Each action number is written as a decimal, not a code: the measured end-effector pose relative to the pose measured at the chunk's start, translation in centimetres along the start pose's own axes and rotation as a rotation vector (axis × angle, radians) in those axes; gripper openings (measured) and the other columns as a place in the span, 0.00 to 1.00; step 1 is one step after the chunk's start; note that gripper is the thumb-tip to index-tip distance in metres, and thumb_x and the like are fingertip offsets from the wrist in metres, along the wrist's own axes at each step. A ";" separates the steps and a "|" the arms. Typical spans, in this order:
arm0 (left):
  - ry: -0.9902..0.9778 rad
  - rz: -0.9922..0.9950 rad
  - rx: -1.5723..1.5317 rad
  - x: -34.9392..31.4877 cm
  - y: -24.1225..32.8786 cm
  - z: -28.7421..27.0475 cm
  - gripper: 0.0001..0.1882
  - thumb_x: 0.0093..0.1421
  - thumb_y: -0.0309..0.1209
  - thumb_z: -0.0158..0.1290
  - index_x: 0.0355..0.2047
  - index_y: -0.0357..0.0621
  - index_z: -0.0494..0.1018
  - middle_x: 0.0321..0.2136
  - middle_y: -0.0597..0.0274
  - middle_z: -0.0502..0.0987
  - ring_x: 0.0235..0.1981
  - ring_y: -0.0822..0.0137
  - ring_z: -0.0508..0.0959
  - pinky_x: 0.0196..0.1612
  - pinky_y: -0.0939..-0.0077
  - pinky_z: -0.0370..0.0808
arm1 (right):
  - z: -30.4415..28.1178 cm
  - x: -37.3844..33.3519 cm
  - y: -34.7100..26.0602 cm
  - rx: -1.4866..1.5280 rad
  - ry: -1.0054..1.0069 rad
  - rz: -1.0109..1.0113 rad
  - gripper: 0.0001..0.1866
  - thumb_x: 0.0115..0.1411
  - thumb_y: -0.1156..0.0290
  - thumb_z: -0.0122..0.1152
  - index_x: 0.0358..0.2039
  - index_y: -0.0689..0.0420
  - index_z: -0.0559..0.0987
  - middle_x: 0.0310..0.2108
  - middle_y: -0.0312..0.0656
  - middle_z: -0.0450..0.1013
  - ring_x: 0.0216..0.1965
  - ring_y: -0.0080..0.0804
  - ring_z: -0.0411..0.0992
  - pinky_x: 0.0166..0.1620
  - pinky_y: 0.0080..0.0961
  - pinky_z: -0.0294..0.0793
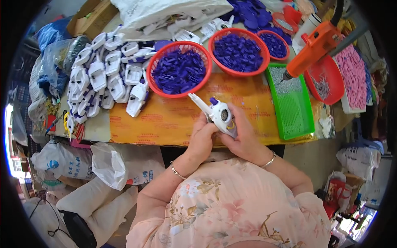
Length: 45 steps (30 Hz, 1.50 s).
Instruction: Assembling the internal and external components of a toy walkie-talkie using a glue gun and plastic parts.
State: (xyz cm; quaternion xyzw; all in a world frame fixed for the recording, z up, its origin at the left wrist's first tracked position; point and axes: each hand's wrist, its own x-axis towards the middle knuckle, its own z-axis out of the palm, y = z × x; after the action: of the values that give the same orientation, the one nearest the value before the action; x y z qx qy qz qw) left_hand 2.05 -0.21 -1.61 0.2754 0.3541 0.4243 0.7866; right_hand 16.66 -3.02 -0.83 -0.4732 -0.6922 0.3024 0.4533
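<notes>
Near the table's front edge, both my hands hold a white plastic housing (223, 114) with a long stem pointing to the upper left. On it I see a purple knob, a round dark part and a bit of yellow wire. My left hand (201, 138) is closed around its left and lower side. My right hand (244, 131) grips the right side, thumb and fingers closed on it. Some fingers are hidden beneath the piece. Just beyond my hands stands a red basket (167, 94) of small purple plastic parts.
Many white-and-purple housings (112, 62) are heaped at left. Two more red baskets (242, 75) (280, 59) hold purple parts. An orange power screwdriver (312, 49) hangs over a green tray (295, 124) of small metal pieces. Right of it is a red bowl (332, 100).
</notes>
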 end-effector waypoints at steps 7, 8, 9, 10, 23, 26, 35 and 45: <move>-0.035 0.144 0.301 -1.4 2.5 -0.8 0.18 0.57 0.22 0.48 0.49 0.37 0.67 0.41 0.62 0.74 0.41 0.73 0.74 0.45 0.78 0.71 | -0.1 -0.5 1.8 0.334 0.144 0.148 0.40 0.52 0.79 0.60 0.63 0.66 0.52 0.57 0.49 0.60 0.59 0.37 0.60 0.61 0.30 0.57; -0.016 0.213 0.480 -1.6 3.5 -1.5 0.15 0.56 0.21 0.49 0.46 0.36 0.70 0.38 0.62 0.75 0.39 0.73 0.75 0.44 0.78 0.72 | -0.2 -0.3 2.0 0.376 0.161 0.152 0.40 0.52 0.80 0.60 0.63 0.66 0.51 0.58 0.50 0.59 0.60 0.36 0.59 0.62 0.30 0.55; 0.022 0.354 0.566 -1.5 4.8 -1.8 0.10 0.56 0.19 0.51 0.39 0.35 0.73 0.34 0.63 0.76 0.36 0.72 0.77 0.41 0.79 0.74 | -0.5 -0.3 2.3 0.379 0.169 0.165 0.40 0.53 0.80 0.59 0.63 0.66 0.51 0.59 0.49 0.58 0.60 0.36 0.58 0.62 0.30 0.55; 0.112 0.527 0.771 -0.7 5.8 -2.6 0.08 0.57 0.18 0.50 0.38 0.36 0.73 0.32 0.64 0.76 0.34 0.74 0.76 0.38 0.81 0.73 | -0.6 -0.4 2.4 0.382 0.178 0.179 0.39 0.53 0.80 0.59 0.63 0.66 0.51 0.59 0.49 0.58 0.61 0.36 0.58 0.63 0.30 0.54; 0.106 0.795 1.980 9.3 12.3 -3.7 0.07 0.48 0.25 0.56 0.30 0.40 0.76 0.29 0.54 0.75 0.36 0.52 0.75 0.39 0.60 0.72 | -0.4 0.0 2.0 0.488 0.195 0.181 0.38 0.53 0.80 0.59 0.62 0.66 0.52 0.57 0.48 0.60 0.58 0.33 0.60 0.60 0.27 0.57; 0.096 0.795 1.882 9.4 13.1 -4.1 0.06 0.50 0.24 0.55 0.30 0.40 0.76 0.30 0.53 0.76 0.37 0.52 0.75 0.39 0.61 0.72 | -0.5 0.1 1.7 0.510 0.211 0.186 0.38 0.53 0.79 0.59 0.62 0.67 0.52 0.56 0.47 0.60 0.57 0.32 0.60 0.60 0.27 0.58; 0.023 0.967 1.777 8.3 13.0 -4.8 0.07 0.52 0.19 0.51 0.33 0.38 0.74 0.29 0.53 0.74 0.36 0.52 0.74 0.39 0.63 0.71 | -0.5 -0.1 2.3 0.483 0.206 0.178 0.39 0.53 0.76 0.61 0.62 0.68 0.52 0.55 0.47 0.60 0.56 0.32 0.60 0.60 0.27 0.58; 0.004 1.085 1.815 8.1 13.2 -3.6 0.12 0.50 0.20 0.52 0.36 0.43 0.75 0.27 0.57 0.71 0.30 0.53 0.74 0.33 0.63 0.72 | -0.4 0.1 2.6 0.471 0.216 0.138 0.38 0.54 0.76 0.61 0.61 0.69 0.53 0.54 0.48 0.61 0.57 0.32 0.60 0.59 0.27 0.59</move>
State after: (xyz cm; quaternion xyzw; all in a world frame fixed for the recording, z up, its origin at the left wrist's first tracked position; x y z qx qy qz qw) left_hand -3.94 13.71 3.32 0.8809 0.3695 0.2957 -0.0100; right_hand 17.96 -1.94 -2.86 -0.4305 -0.5165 0.4331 0.6002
